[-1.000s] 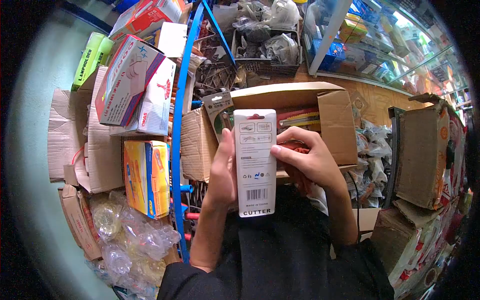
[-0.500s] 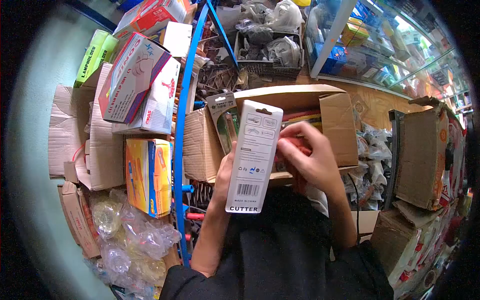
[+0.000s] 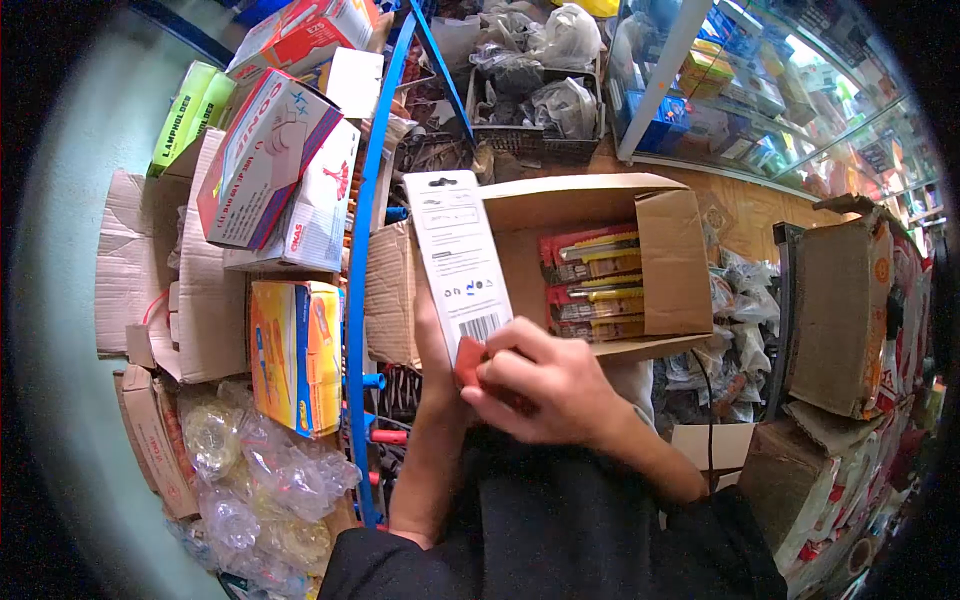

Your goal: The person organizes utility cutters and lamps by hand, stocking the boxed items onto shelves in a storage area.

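Beside the carton [image 3: 675, 265], the right hand [image 3: 545, 388] curls closed round red cloth [image 3: 468, 361]; the left hand [image 3: 431, 335], half-hidden, holds a white card [image 3: 458, 255]

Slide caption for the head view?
Left hand holding a white card, right hand a red item over its lower end, before an open cardboard box of small packs.

A: Centre?
B: Card [image 3: 458, 235] white, barcode [image 3: 479, 327] striped black.
A: Three o'clock?
B: Packs [image 3: 605, 268] red and yellow; carton [image 3: 675, 265] plain brown.
A: Eight?
B: Picture-printed box [image 3: 278, 355] orange-yellow, blue-banded.
A: Ten?
B: Lampholder box [image 3: 183, 115] lime green, black-lettered.
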A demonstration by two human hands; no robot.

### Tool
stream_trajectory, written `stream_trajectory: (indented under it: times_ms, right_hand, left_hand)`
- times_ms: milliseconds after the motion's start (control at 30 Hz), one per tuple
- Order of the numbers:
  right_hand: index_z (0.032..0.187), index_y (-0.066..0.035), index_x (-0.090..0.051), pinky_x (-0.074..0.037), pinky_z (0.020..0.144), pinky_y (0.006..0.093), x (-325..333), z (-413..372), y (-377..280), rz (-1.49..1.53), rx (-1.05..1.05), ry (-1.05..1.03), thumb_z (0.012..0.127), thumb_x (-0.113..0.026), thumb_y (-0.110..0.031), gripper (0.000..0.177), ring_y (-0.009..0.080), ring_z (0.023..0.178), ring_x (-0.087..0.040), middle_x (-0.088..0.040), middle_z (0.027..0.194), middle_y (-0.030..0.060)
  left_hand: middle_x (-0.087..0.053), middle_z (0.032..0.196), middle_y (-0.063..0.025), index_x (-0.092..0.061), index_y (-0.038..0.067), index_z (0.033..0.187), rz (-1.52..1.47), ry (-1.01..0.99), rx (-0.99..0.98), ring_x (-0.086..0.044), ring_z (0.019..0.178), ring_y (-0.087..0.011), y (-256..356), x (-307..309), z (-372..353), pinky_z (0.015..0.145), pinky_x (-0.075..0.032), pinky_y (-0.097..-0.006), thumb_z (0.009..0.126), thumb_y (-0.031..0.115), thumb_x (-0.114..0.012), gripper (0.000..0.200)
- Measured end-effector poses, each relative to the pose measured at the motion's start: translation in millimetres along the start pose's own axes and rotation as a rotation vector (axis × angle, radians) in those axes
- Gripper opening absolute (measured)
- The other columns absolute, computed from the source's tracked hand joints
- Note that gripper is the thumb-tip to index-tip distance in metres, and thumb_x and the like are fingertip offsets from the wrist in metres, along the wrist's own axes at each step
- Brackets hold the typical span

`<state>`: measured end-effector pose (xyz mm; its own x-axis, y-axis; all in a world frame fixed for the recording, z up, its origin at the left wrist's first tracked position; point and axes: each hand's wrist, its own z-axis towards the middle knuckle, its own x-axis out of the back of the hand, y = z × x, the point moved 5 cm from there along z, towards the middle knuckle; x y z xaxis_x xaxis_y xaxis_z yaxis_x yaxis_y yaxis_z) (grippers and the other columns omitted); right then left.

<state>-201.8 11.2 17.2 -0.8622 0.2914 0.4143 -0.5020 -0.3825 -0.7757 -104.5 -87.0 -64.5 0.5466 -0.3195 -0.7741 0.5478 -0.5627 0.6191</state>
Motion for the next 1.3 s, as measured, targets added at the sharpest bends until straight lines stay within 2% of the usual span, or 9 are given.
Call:
stream_trajectory:
  times_ms: [33,133,267,467,600,700,967,1067,1300]
  right_hand:
    - [0.083,-0.009,-0.064,-0.055,0.058,0.0367,1.1,-0.5,1.6,-0.027,-0.044,-0.026,0.084,-0.082,-0.019,0.021,0.0236,0.068,-0.067,-0.063,0.092,0.0086]
    - [0.090,-0.009,-0.061,-0.056,0.056,0.0395,6.7,7.1,17.2,-0.076,-0.226,0.058,0.092,-0.073,-0.025,0.019,0.0287,0.067,-0.066,-0.060,0.093,0.0083]
    - [0.091,-0.007,-0.061,-0.056,0.061,0.0417,2.3,-7.0,3.6,0.003,-0.217,0.009,0.092,-0.073,-0.023,0.020,0.0315,0.071,-0.067,-0.060,0.092,0.0104]
    - [0.093,-0.006,-0.061,-0.056,0.062,0.0430,2.7,-4.9,9.3,0.041,-0.382,0.123,0.093,-0.072,-0.020,0.018,0.0334,0.073,-0.068,-0.060,0.090,0.0123]
    - [0.093,-0.006,-0.061,-0.055,0.061,0.0429,-3.1,-8.9,-2.4,0.057,-0.255,0.035,0.092,-0.074,-0.022,0.020,0.0329,0.070,-0.067,-0.059,0.088,0.0121]
    - [0.093,-0.006,-0.062,-0.056,0.061,0.0422,4.2,-4.1,16.0,0.015,-0.349,0.106,0.091,-0.074,-0.021,0.019,0.0327,0.071,-0.068,-0.060,0.088,0.0112]
    - [0.092,-0.008,-0.063,-0.055,0.059,0.0390,5.6,-14.3,-0.7,-0.040,-0.170,-0.036,0.092,-0.074,-0.024,0.019,0.0279,0.072,-0.068,-0.060,0.091,0.0086]
    - [0.091,-0.008,-0.063,-0.056,0.060,0.0395,8.1,-11.9,4.3,-0.041,-0.219,-0.021,0.092,-0.073,-0.025,0.019,0.0282,0.070,-0.068,-0.060,0.091,0.0085]
    - [0.088,-0.010,-0.062,-0.054,0.056,0.0359,20.2,-6.8,7.9,-0.179,-0.183,0.167,0.091,-0.074,-0.023,0.018,0.0240,0.066,-0.066,-0.060,0.090,0.0070]
  left_hand:
    - [-0.064,0.107,-0.0065,-0.055,0.005,0.129,-0.054,-0.053,-0.012,-0.065,0.093,-0.0187,4.7,0.6,4.0,0.079,-0.056,-0.0347,0.111,0.045,-0.033,0.049]
    - [-0.064,0.111,-0.0083,-0.054,0.003,0.133,0.374,0.491,-0.223,-0.064,0.096,-0.0177,-4.0,-8.7,-17.1,0.082,-0.055,-0.0333,0.112,0.041,-0.035,0.048]
    - [-0.063,0.112,-0.0103,-0.053,-0.002,0.131,0.512,0.507,-0.428,-0.064,0.096,-0.0182,24.1,-12.9,-19.3,0.081,-0.055,-0.0349,0.111,0.030,-0.034,0.042]
    - [-0.063,0.111,-0.0187,-0.050,-0.007,0.136,1.328,0.561,-1.055,-0.066,0.094,-0.0301,25.3,-17.9,-33.2,0.084,-0.054,-0.0448,0.100,0.042,-0.055,0.061]
    - [-0.064,0.113,-0.0155,-0.050,-0.005,0.137,1.093,0.573,-1.067,-0.066,0.103,-0.0267,26.4,11.5,-27.6,0.087,-0.054,-0.0421,0.106,0.045,-0.039,0.061]
    - [-0.056,0.126,-0.0136,-0.045,-0.002,0.140,0.572,0.626,-0.683,-0.060,0.114,-0.0215,25.9,-23.9,-30.1,0.095,-0.051,-0.0395,0.108,0.047,-0.032,0.060]
    - [-0.062,0.111,-0.0087,-0.046,0.003,0.138,0.349,0.522,-0.429,-0.065,0.095,-0.0200,22.7,-16.6,-14.3,0.082,-0.055,-0.0353,0.109,0.039,-0.037,0.048]
    - [-0.064,0.109,-0.0110,-0.053,-0.001,0.129,0.764,0.401,-0.494,-0.065,0.095,-0.0167,25.9,-29.7,-17.6,0.081,-0.055,-0.0317,0.108,0.032,-0.036,0.042]
    - [-0.066,0.102,-0.0111,-0.060,-0.001,0.119,0.505,0.330,-0.222,-0.066,0.086,-0.0149,-0.7,-34.4,-18.0,0.077,-0.055,-0.0315,0.112,0.044,-0.034,0.052]
